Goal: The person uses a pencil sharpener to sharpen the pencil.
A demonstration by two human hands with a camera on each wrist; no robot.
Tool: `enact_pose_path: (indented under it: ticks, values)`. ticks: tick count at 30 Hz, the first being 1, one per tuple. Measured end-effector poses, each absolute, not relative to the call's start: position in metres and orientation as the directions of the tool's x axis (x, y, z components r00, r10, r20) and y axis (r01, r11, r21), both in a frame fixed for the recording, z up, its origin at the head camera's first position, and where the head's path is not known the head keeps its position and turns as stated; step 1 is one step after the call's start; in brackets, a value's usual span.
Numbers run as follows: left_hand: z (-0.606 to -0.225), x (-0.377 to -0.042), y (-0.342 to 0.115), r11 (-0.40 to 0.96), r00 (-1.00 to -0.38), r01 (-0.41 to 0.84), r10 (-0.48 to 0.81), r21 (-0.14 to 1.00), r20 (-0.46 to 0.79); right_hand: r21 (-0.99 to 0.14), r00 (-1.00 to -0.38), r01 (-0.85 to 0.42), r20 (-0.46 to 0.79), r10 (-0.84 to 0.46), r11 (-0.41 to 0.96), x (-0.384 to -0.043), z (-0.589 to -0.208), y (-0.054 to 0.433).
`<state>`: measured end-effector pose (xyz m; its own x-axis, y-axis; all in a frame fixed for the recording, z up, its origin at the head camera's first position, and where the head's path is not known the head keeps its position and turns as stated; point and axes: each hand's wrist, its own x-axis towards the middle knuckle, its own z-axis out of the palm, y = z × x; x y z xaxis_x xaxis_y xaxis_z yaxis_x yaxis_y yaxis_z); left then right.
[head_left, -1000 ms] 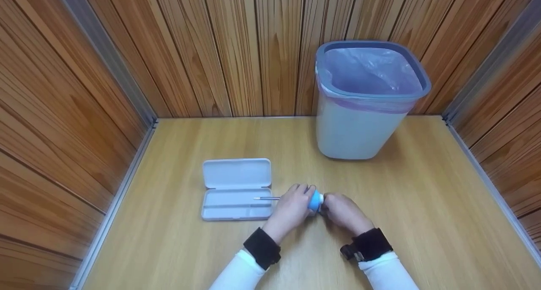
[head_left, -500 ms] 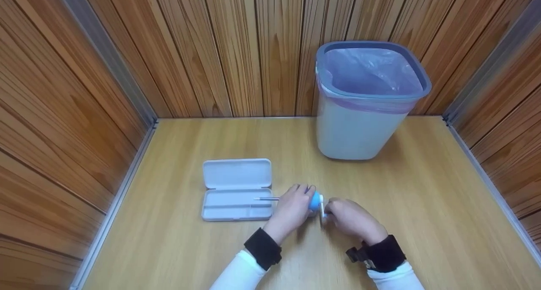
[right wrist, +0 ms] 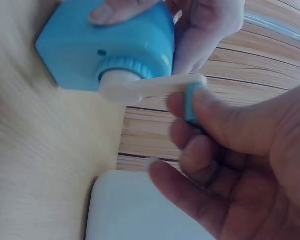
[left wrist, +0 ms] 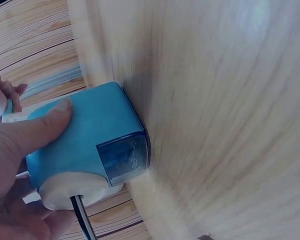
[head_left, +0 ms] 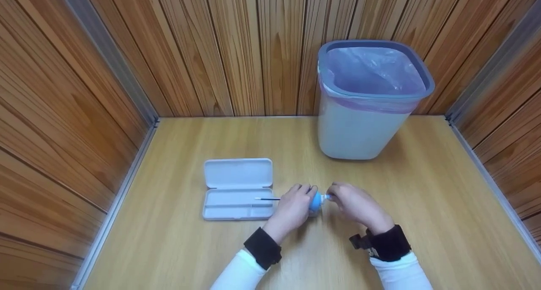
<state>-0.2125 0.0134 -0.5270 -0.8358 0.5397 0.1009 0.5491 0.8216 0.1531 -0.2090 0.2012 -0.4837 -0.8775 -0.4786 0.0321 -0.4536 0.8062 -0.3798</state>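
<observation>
My left hand (head_left: 291,207) grips a blue crank pencil sharpener (left wrist: 84,130) on the table, its thumb along the casing. A dark pencil (left wrist: 83,222) with a pale stripe runs into the round white holder at the sharpener's near end in the left wrist view. In the head view the pencil's other end (head_left: 266,198) points left over the case. At the opposite end, my right hand (head_left: 357,205) pinches the small blue knob (right wrist: 191,103) of the white crank arm (right wrist: 162,86) between thumb and forefinger. A clear dark-blue shavings drawer (left wrist: 124,160) shows on the sharpener's side.
An open pale grey pencil case (head_left: 228,215) lies left of the hands, its lid (head_left: 238,173) folded back. Behind and to the right stands a bin (head_left: 357,131) with a grey rim and plastic liner. Wood-panelled walls (head_left: 241,53) enclose the table on three sides.
My right hand has swung outward and down, then back up, turning the crank; its arm now sits farther right. My left hand, sharpener and pencil stay in place.
</observation>
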Motion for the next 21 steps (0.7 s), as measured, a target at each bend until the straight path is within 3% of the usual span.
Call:
enact_pose_path:
  ticks: [12,21]
  values:
    - [-0.53,-0.216,0.011,0.796,-0.804,0.592,0.575,0.127,0.148,-0.397,-0.889,-0.456,0.164,-0.427,0.797,-0.243,-0.502,0.201]
    - [-0.528,-0.215,0.012,0.804,-0.82,0.572,0.564,0.164,0.098,-0.41,-0.933,-0.34,0.037,-0.357,0.846,-0.256,-0.52,0.199]
